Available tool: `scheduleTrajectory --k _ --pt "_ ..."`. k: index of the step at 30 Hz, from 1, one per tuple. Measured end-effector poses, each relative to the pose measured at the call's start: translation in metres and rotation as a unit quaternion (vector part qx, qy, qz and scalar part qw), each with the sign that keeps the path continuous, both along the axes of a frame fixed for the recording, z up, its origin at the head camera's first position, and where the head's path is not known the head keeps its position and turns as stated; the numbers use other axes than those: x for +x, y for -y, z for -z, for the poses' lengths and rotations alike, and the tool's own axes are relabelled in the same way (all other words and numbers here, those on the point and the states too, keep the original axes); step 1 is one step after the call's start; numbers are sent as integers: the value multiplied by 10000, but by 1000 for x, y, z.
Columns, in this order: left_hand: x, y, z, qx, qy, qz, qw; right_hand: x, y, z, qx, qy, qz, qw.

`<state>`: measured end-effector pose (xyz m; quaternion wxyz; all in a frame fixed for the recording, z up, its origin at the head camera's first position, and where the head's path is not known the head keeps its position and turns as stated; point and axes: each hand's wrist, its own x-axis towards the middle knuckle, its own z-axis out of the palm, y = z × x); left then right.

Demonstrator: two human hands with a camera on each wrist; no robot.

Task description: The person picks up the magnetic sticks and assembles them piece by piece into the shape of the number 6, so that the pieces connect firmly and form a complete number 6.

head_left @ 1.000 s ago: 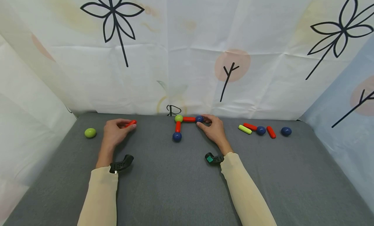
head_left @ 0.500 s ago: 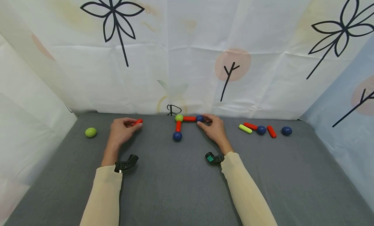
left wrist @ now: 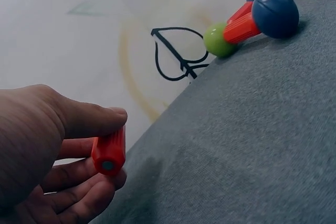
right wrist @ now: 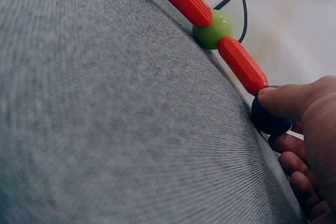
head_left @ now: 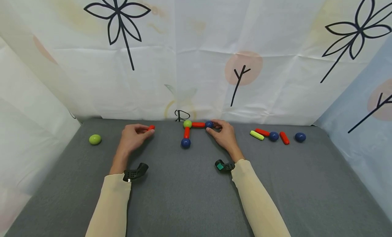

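Note:
Between thumb and fingers, my left hand (head_left: pixel 132 138) pinches a red magnetic rod (left wrist: pixel 109 153), its round metallic end showing in the left wrist view. To its right lies an L-shaped piece: a green ball (head_left: pixel 187 124) at the corner, one red rod (head_left: pixel 198 124) running right to a blue ball (head_left: pixel 209 124), and another red rod (head_left: pixel 186 132) running toward me to a second blue ball (head_left: pixel 185 143). My right hand (head_left: pixel 225 135) holds the blue ball at the right end, thumb on its near side in the right wrist view.
A loose green ball (head_left: pixel 95 139) sits at the far left of the grey table (head_left: pixel 183 196). On the right lie a yellow-green rod (head_left: pixel 257 135), a red rod (head_left: pixel 262 132) touching a blue ball (head_left: pixel 274 136), another red rod (head_left: pixel 284 138) and a separate blue ball (head_left: pixel 300 137). A patterned cloth (head_left: pixel 202 84) hangs behind.
My left hand has moved right with the red magnetic rod, closer to the L-shaped piece. The right hand stays on its blue ball.

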<state>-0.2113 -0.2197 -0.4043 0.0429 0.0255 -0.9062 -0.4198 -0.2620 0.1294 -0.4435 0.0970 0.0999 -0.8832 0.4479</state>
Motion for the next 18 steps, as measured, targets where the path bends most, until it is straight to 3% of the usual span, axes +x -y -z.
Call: scheduleTrajectory --k 18 --pt "-5 -21 3 156 52 520 9985 -1 -1 1 -12 -45 -41 10000"
